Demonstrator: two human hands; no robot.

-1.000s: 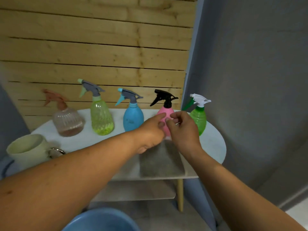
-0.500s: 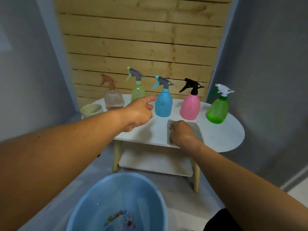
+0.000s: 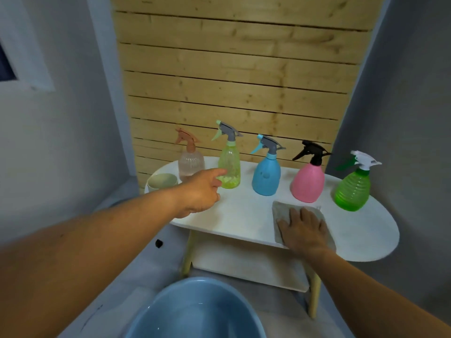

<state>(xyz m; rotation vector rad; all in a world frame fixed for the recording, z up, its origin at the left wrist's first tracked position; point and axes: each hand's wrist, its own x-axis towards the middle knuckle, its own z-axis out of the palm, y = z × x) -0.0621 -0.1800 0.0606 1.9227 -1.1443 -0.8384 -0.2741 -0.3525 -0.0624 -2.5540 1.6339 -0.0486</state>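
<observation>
Grey cloth (image 3: 280, 213) lies flat on the white oval table (image 3: 244, 215), at the front edge, right of centre, its near edge at the rim; R hand (image 3: 302, 228) lies palm-down on it, fingers straight and slightly spread, covering most of the cloth's right part; cloth's left strip and far edge show bare. Pink bottle (image 3: 308, 182), black trigger, stands upright just behind the cloth; contact btwn the two cannot be told. L hand (image 3: 200, 191) hovers over the table's left part, index finger stretched toward the yellow-green bottle (image 3: 229, 167), other fingers loosely curled, nothing held; fingertip overlaps that bottle's lower body in view, touch not confirmed. Five spray bottles in a row along the back edge, all upright, each apart from the next; L to R: clear bottle (image 3: 190, 164) w/ brown trigger, yellow-green bottle, blue bottle (image 3: 266, 175), pink bottle, green bottle (image 3: 353, 191) w/ white trigger at the right end. Pale cup (image 3: 163, 181) at the back-left corner, just beside the clear bottle. Lower shelf (image 3: 244, 262) under the tabletop; blue basin (image 3: 195, 313) on the floor in front of the table; wood-plank wall (image 3: 231, 81) behind.
</observation>
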